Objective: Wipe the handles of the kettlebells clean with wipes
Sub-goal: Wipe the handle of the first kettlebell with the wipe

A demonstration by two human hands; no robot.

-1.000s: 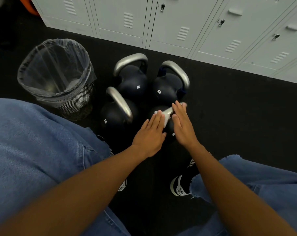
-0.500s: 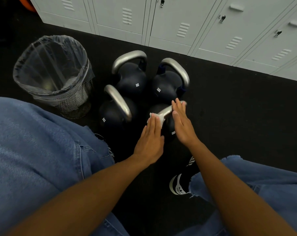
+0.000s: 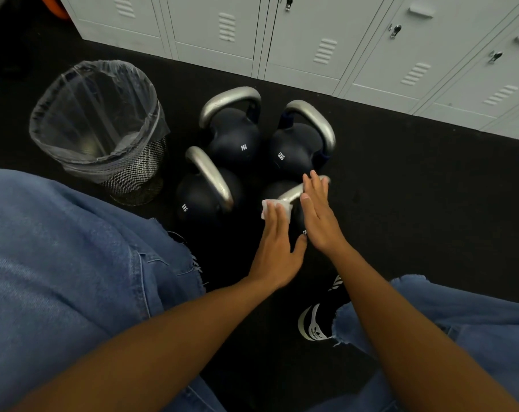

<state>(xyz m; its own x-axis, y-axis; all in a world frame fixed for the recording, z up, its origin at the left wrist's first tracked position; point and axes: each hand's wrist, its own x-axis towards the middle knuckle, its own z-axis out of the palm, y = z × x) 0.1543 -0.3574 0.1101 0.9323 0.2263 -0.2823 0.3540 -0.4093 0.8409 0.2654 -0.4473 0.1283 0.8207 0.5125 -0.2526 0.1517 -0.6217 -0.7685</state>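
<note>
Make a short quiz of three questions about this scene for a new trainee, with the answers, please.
1. True or false: the left hand presses the white wipe onto a kettlebell handle with straight fingers.
2. How many kettlebells stand on the floor?
3. Where is the lined mesh bin? A: left of the kettlebells. B: right of them.

Key: 1 true; 2 four; 3 A.

Black rubber floor (image 3: 401,203), four dark kettlebells (image 3: 234,138) clustered at centre, mesh bin (image 3: 139,173) with clear liner at nine o'clock of them, grey lockers (image 3: 311,40) standing along twelve o'clock edge, black sneaker (image 3: 314,325) at six o'clock
</note>
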